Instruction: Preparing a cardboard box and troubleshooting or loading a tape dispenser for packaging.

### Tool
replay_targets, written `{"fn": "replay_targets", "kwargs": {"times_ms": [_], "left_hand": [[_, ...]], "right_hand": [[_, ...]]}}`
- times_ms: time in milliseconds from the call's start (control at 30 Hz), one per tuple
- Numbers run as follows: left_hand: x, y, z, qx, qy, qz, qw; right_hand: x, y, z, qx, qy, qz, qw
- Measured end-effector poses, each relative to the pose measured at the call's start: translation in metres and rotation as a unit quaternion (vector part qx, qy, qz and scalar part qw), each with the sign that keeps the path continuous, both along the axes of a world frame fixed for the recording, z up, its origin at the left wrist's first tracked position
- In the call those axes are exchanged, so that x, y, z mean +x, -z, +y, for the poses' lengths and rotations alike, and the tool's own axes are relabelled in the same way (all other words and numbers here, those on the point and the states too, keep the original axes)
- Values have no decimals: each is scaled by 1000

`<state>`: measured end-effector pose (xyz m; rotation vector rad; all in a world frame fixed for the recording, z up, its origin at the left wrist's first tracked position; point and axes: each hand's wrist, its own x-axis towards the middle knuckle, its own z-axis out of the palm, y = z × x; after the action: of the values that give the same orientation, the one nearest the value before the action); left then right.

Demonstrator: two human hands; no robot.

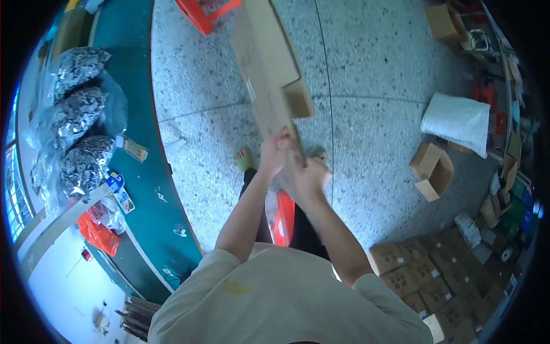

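Note:
A large brown cardboard box (260, 63), mostly flat with a flap standing out on its right side, stretches away from me over the floor. My left hand (277, 150) is closed on its near end, at the left face. Just to the right and a little nearer, my right hand (312, 175) is closed around the same end. Both hands are slightly blurred, and some fingers are hidden behind the cardboard. Below them, between my legs, part of a red plastic stool (284, 221) shows.
Along the left runs a green-topped table (129, 74) with clear bags of silvery pieces (80, 114) and an orange bag (98, 234). A red stool (201, 17) stands ahead. To the right are an open carton (432, 171), a white sack (457, 121) and stacked cartons (424, 269).

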<state>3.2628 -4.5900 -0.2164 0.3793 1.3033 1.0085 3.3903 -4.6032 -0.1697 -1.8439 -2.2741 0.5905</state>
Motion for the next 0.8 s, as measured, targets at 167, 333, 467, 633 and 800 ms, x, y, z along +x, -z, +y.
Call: {"fn": "replay_targets", "kwargs": {"times_ms": [167, 333, 467, 633, 800], "left_hand": [[0, -17, -13, 97, 67, 431, 895], [-41, -22, -46, -25, 41, 376, 925], [-58, -11, -60, -18, -3, 276, 961], [-74, -8, -71, 2, 23, 360, 933], [-87, -47, -49, 12, 73, 554, 829]], "right_hand": [[-34, 3, -30, -147, 108, 96, 979], [-48, 19, -50, -157, 43, 304, 939], [-38, 54, -56, -397, 206, 468, 762], [-71, 74, 26, -61, 183, 243, 951], [-66, 97, 91, -98, 93, 116, 984]]}}
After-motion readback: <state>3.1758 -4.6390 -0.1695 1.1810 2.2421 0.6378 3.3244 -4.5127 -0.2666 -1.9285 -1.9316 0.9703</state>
